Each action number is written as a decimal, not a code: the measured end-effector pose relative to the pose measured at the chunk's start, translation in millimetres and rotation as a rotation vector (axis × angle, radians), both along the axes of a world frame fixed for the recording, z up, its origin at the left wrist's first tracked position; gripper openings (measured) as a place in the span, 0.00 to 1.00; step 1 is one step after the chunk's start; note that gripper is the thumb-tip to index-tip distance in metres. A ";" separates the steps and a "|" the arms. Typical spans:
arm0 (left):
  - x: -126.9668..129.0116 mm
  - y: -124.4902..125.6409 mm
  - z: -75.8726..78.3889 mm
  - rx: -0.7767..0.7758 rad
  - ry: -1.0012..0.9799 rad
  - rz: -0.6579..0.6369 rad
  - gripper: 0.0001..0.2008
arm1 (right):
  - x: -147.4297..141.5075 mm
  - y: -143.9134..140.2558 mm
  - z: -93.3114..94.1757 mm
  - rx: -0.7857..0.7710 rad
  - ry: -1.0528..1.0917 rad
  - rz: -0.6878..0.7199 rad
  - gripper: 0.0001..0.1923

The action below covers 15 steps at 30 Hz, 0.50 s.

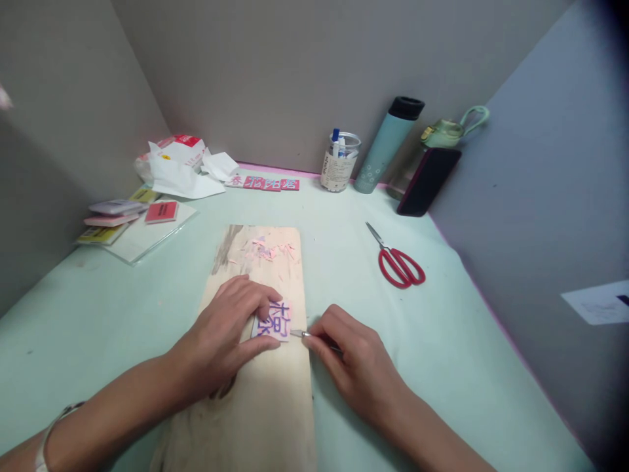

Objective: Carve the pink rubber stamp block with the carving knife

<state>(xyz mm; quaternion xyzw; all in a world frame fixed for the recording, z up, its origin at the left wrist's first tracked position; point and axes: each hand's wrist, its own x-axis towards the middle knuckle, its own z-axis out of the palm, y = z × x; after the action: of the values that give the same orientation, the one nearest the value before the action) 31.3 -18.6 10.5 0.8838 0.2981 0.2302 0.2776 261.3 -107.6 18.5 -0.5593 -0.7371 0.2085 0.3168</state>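
Head camera, looking forward and down over the wooden board (265,367)

The single view sits close above the board's near end and faces the corner of grey partition walls (275,72) beyond its far end; only this one view exists, so nothing is shared with another.

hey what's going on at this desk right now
A person is carving a small pink block marked with purple characters. The left hand pins it on a wooden board, while the right hand holds a thin metal carving tool, its tip at the block's right edge. Pink shavings lie farther up the board; red scissors rest nearby.
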 end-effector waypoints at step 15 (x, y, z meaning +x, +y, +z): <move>0.4 1.3 -0.8 -0.001 -0.004 0.001 0.13 | 1.2 0.5 2.9 -0.050 0.000 -0.006 0.09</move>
<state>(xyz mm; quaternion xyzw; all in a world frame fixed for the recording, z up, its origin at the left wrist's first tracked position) 31.7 -17.3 9.7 0.8830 0.2982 0.2318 0.2784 262.5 -107.1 21.4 -0.5694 -0.7299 0.2260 0.3033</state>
